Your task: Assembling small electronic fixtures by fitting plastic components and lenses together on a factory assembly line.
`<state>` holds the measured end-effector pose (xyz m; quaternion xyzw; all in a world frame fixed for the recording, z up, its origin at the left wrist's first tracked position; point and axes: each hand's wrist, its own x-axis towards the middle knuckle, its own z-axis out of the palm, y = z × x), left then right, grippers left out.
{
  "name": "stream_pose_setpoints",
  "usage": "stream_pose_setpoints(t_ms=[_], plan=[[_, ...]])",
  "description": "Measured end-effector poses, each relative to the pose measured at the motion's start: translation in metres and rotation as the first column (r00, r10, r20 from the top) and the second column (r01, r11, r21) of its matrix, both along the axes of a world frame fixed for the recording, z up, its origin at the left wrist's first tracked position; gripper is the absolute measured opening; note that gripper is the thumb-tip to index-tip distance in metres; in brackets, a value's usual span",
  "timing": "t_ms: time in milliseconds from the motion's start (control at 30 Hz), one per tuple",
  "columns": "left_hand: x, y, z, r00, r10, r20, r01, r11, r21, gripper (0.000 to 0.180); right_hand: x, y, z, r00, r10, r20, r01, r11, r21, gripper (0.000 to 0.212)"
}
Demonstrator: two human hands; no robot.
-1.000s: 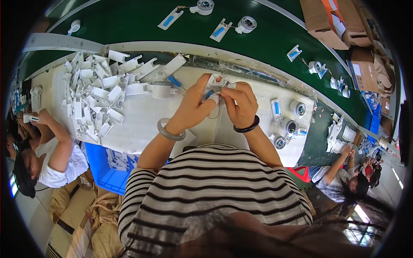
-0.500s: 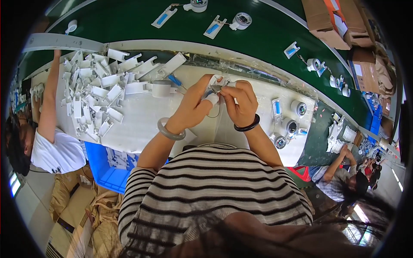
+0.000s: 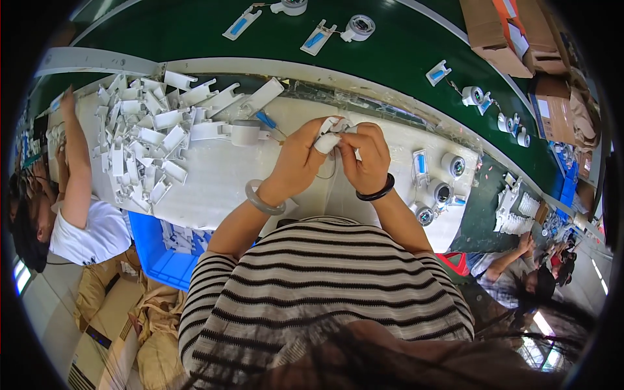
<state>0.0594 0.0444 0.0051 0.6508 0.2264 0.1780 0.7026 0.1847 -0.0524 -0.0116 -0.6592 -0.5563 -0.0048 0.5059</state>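
Observation:
In front of my chest, my left hand (image 3: 298,159) is closed around a small white plastic part (image 3: 329,135). My right hand (image 3: 367,155) pinches at the same part from the other side, and its fingertips hide what they grip. A thin wire (image 3: 333,166) hangs in a loop below the part. Just left of my hands, a white cylindrical housing (image 3: 245,132) with a flat arm lies on the table. Beside it is a blue piece (image 3: 266,119) on a wire.
A heap of white plastic brackets (image 3: 146,140) covers the table's left side. Round white units with dark faces (image 3: 442,192) lie at the right. Beyond runs a green conveyor (image 3: 403,49) carrying similar units. A blue bin (image 3: 146,244) stands at lower left. Co-workers sit at both sides.
The white part has turned in my left hand, showing a rounded face. Units on the conveyor have shifted slightly left. The left co-worker's arm has moved, now holding something.

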Motion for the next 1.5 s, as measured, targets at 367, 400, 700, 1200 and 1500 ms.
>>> stream_pose_setpoints(t_ms=[367,400,700,1200,1500], plan=[[0.003,0.003,0.004,0.993,-0.095,0.07,0.1,0.992,-0.074,0.028,0.005,0.0,-0.026,0.066,0.176,-0.982,-0.013,0.984,0.176,0.038],[0.004,0.003,0.004,0.993,-0.089,0.082,0.09,0.996,-0.016,0.026,0.017,-0.003,-0.025,-0.141,0.152,-0.978,-0.2,0.963,0.179,0.036],[-0.009,0.01,-0.015,0.983,0.181,0.022,-0.171,0.958,-0.23,0.021,0.032,0.007,-0.004,0.934,-0.095,-0.345,0.042,0.986,-0.158,0.061],[-0.015,0.01,-0.034,0.985,0.169,-0.028,-0.169,0.935,-0.311,0.025,0.033,0.007,0.007,0.989,-0.132,-0.072,0.118,0.977,-0.176,0.059],[-0.01,0.012,-0.034,0.987,0.163,-0.016,-0.16,0.941,-0.297,0.024,0.034,0.007,0.004,0.984,-0.143,-0.103,0.12,0.972,-0.203,0.058]])
